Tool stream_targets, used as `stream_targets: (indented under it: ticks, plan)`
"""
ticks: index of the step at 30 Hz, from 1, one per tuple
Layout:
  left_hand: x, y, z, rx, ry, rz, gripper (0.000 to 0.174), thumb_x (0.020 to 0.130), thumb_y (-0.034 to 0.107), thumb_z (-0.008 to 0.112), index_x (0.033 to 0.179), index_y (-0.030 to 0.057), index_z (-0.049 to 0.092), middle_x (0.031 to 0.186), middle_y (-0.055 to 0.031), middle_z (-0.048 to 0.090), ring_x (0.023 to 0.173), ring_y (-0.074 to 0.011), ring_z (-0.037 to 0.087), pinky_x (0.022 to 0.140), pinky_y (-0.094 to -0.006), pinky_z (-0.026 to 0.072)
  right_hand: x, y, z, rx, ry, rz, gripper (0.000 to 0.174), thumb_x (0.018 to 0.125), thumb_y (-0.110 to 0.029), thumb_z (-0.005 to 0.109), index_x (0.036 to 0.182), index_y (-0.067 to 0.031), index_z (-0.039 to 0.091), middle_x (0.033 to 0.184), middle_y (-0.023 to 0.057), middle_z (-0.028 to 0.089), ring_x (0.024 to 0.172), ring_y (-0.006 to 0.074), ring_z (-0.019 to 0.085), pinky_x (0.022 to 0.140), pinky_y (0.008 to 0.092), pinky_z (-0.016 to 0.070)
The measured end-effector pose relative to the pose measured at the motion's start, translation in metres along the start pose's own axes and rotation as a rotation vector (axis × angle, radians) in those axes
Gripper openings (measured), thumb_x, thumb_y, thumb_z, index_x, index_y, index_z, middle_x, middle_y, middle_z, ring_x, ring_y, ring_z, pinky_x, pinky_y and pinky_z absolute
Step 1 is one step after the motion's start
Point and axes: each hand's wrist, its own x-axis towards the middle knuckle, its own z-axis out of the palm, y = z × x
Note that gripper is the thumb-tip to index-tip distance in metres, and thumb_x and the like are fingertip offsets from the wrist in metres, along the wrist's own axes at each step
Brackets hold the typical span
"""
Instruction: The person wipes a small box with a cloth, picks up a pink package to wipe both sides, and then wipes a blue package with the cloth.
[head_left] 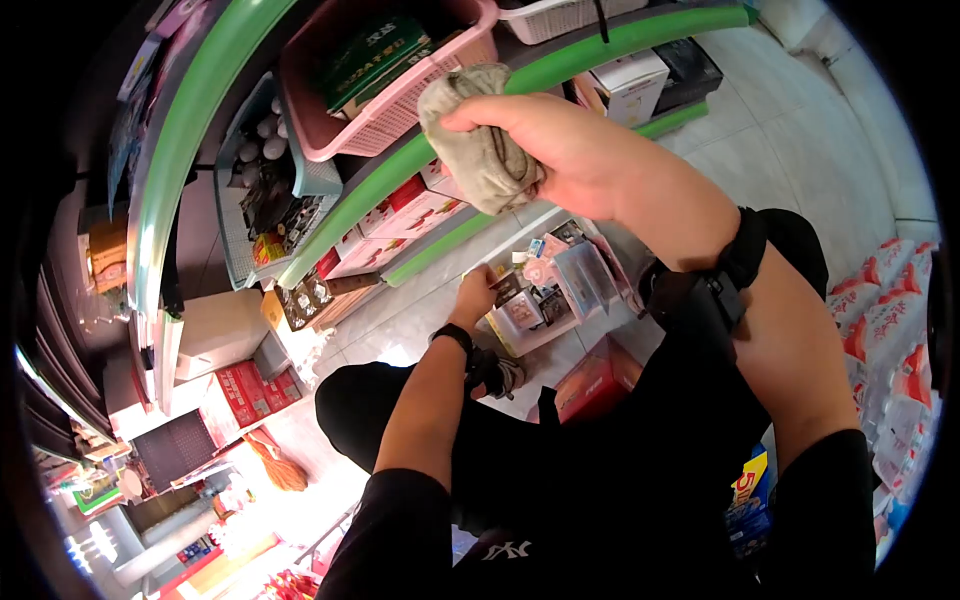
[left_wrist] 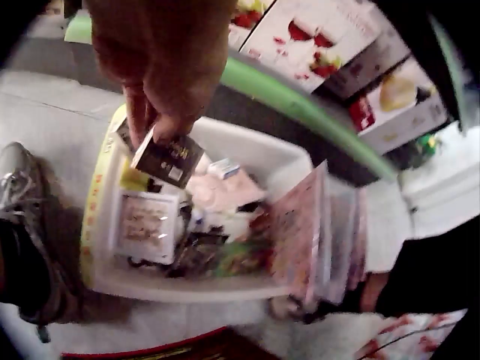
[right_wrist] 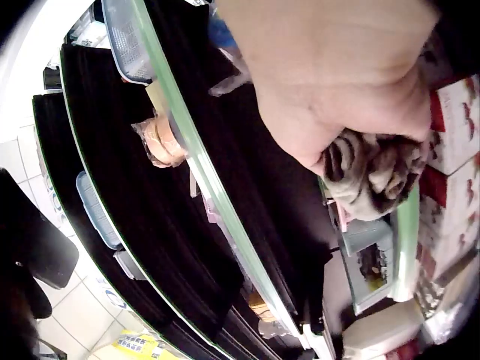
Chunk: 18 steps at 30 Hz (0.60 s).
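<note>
My right hand (head_left: 575, 150) grips a bunched grey cloth (head_left: 478, 165) in front of the green shelf edge. In the right wrist view the folds of the cloth (right_wrist: 367, 176) stick out below the curled fingers. Lower down, my left hand (head_left: 476, 296) reaches over one end of a white plastic bin (left_wrist: 202, 287) on the floor. Its thumb and fingers pinch a small dark box (left_wrist: 169, 159) with pale print, above the bin's contents. Inside lie a square white-framed pack (left_wrist: 148, 225), a pink packet (left_wrist: 225, 191) and several small items. Clear plastic cases (left_wrist: 319, 240) stand at the other end.
Above the bin, the shelf carries a pink basket (head_left: 400, 110) with a green box and a light blue basket (head_left: 245, 215) of small goods. Fruit-printed cartons (head_left: 405, 225) line the lower shelf. A red box (head_left: 598, 380) is beside the bin, and wrapped bottles (head_left: 895, 350) are at right.
</note>
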Motion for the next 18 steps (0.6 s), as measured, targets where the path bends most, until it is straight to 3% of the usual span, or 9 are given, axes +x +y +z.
stream_targets:
  ticks: [1, 4, 7, 9, 10, 11, 14, 15, 18]
  plan:
    - [-0.004, 0.009, -0.011, -0.148, 0.052, 0.015, 0.034, 0.083, -0.002, 0.065, 0.116, 0.0050, 0.067, 0.112, -0.0180, 0.068, 0.096, -0.0372, 0.069, 0.082, -0.0448, 0.0591, 0.000, -0.002, 0.003, -0.013, -0.001, 0.001, 0.037, 0.094, -0.027, 0.074, 0.122, -0.0029, 0.068, 0.111, 0.0080, 0.075, 0.098, 0.0177, 0.074, 0.086, 0.0360, 0.0603]
    - [-0.038, 0.078, -0.070, -1.016, -0.104, -0.163, 0.049, 0.087, -0.008, 0.061, 0.133, 0.0075, 0.056, 0.113, -0.0107, 0.064, 0.099, -0.0203, 0.064, 0.081, -0.0415, 0.0567, 0.007, -0.003, 0.007, -0.007, -0.075, -0.009, 0.039, 0.094, -0.029, 0.075, 0.123, -0.0037, 0.069, 0.111, 0.0073, 0.074, 0.100, 0.0170, 0.072, 0.087, 0.0371, 0.0605]
    - [-0.085, 0.132, -0.132, -1.484, -0.226, 0.029, 0.041, 0.091, -0.007, 0.054, 0.131, 0.0036, 0.054, 0.115, -0.0083, 0.059, 0.095, -0.0196, 0.059, 0.083, -0.0371, 0.0540, 0.015, -0.006, 0.010, 0.008, -0.109, -0.102, 0.042, 0.097, -0.032, 0.073, 0.126, -0.0028, 0.065, 0.112, 0.0076, 0.072, 0.099, 0.0183, 0.070, 0.087, 0.0416, 0.0610]
    - [-0.122, 0.156, -0.168, -1.647, -0.217, 0.134, 0.037, 0.095, 0.001, 0.052, 0.131, 0.0012, 0.054, 0.110, -0.0078, 0.057, 0.094, -0.0190, 0.056, 0.083, -0.0354, 0.0509, 0.006, -0.016, 0.028, 0.009, -0.086, -0.103, 0.045, 0.101, -0.036, 0.068, 0.131, -0.0036, 0.061, 0.115, 0.0076, 0.070, 0.100, 0.0185, 0.069, 0.087, 0.0445, 0.0612]
    - [-0.139, 0.158, -0.176, -1.732, -0.218, 0.184, 0.035, 0.097, 0.005, 0.052, 0.131, 0.0000, 0.054, 0.108, -0.0075, 0.057, 0.093, -0.0188, 0.054, 0.083, -0.0346, 0.0493, 0.003, -0.017, 0.031, -0.045, -0.115, -0.083, 0.046, 0.102, -0.039, 0.066, 0.133, -0.0053, 0.060, 0.119, 0.0057, 0.068, 0.103, 0.0166, 0.068, 0.088, 0.0412, 0.0600]
    - [-0.148, 0.153, -0.182, -1.715, -0.214, 0.210, 0.041, 0.103, 0.025, 0.051, 0.134, -0.0009, 0.054, 0.105, -0.0067, 0.054, 0.092, -0.0186, 0.050, 0.079, -0.0334, 0.0440, 0.001, -0.016, 0.039, -0.117, -0.085, -0.117, 0.046, 0.103, -0.039, 0.065, 0.135, -0.0061, 0.060, 0.121, 0.0043, 0.068, 0.105, 0.0154, 0.067, 0.089, 0.0384, 0.0584]
    - [-0.181, 0.158, -0.200, -1.892, -0.197, 0.178, 0.058, 0.105, 0.049, 0.049, 0.134, -0.0010, 0.054, 0.104, -0.0062, 0.054, 0.090, -0.0187, 0.047, 0.075, -0.0330, 0.0397, -0.009, -0.001, 0.061, -0.283, -0.083, -0.111, 0.048, 0.103, -0.039, 0.063, 0.139, -0.0073, 0.057, 0.126, 0.0045, 0.066, 0.112, 0.0146, 0.064, 0.095, 0.0344, 0.0522]
    - [-0.184, 0.161, -0.201, -1.939, -0.191, 0.234, 0.076, 0.102, 0.068, 0.045, 0.134, -0.0005, 0.055, 0.107, -0.0069, 0.054, 0.091, -0.0205, 0.047, 0.074, -0.0331, 0.0383, -0.012, 0.005, 0.066, -0.338, -0.094, -0.094, 0.049, 0.103, -0.039, 0.063, 0.140, -0.0075, 0.056, 0.128, 0.0053, 0.066, 0.115, 0.0148, 0.063, 0.097, 0.0338, 0.0499]
    - [-0.188, 0.171, -0.204, -2.107, -0.282, 0.397, 0.083, 0.100, 0.074, 0.043, 0.136, 0.0006, 0.055, 0.110, -0.0085, 0.053, 0.091, -0.0224, 0.047, 0.073, -0.0343, 0.0386, -0.013, 0.022, 0.075, -0.368, -0.080, -0.127, 0.050, 0.104, -0.035, 0.059, 0.145, -0.0057, 0.053, 0.133, 0.0048, 0.062, 0.121, 0.0144, 0.057, 0.105, 0.0307, 0.0433]
